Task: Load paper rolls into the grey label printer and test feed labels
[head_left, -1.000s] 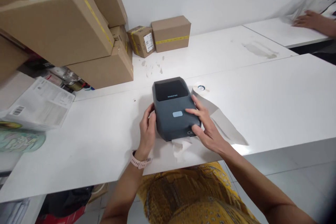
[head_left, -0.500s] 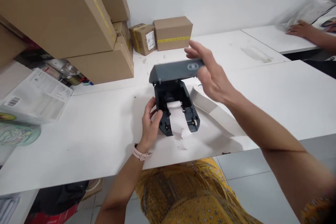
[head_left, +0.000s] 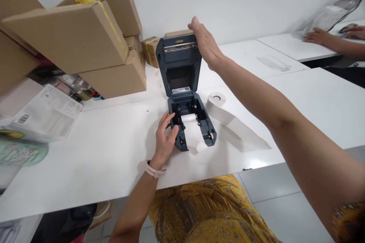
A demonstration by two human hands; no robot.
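Note:
A dark blue-grey label printer (head_left: 212, 129) sits on the white table with its lid (head_left: 182, 60) standing upright. Inside the bay lies a small white paper roll (head_left: 188, 117), and its torn strip (head_left: 194, 136) runs out over the front edge. My left hand (head_left: 165, 136) grips the printer's left side, thumb on the rim and fingers along the wall. At the lid's upper right corner, my right hand (head_left: 205, 41) holds the edge; its thumb is hidden. Right of the printer stands a larger label roll (head_left: 216, 100) with a long strip unwound toward the table's front.
Stacked cardboard boxes (head_left: 71, 38) fill the back left, with a smaller taped box (head_left: 150, 51) behind the printer. A white carton (head_left: 47, 112) and a green patterned container (head_left: 24, 152) are at the left. A co-worker's hands (head_left: 316, 37) rest by a plastic-wrapped package (head_left: 327, 15) at far right.
The printer lid has swung up and back from partly raised to upright, with my right hand moving along with it. My left hand stays at the printer's side. The label roll shows more fully.

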